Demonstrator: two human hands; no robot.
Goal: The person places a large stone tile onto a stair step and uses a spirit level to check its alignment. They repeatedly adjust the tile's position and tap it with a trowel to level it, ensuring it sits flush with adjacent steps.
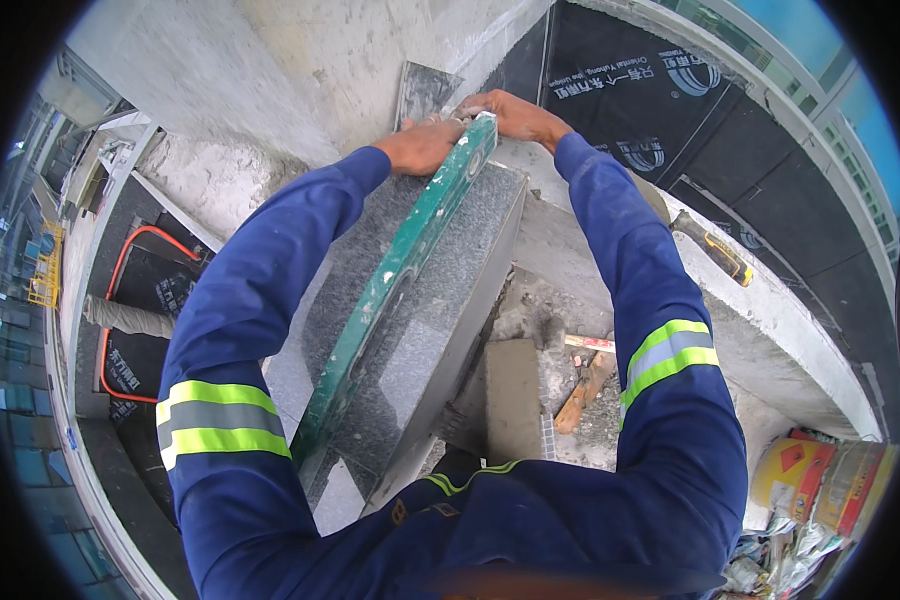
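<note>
A green spirit level (402,248), speckled with white mortar, lies lengthwise on grey granite slabs (445,270). Its far end is right by my hands. My left hand (425,146) is closed just left of that end, its fingertips meeting those of the other hand. My right hand (515,116) reaches in from the right, its fingers bent together over the same spot. Whatever the fingers pinch is too small and covered to make out. A small dark grey stone piece (425,92) leans on the concrete wall just beyond my hands.
A pale concrete wall (300,60) rises at the far side. To the right, a yellow-and-black tool (727,258) lies on a ledge near black sheeting (630,90). A grey block (513,400) and a wood scrap (584,392) sit below. Buckets (792,472) stand lower right; an orange hose (110,300) is left.
</note>
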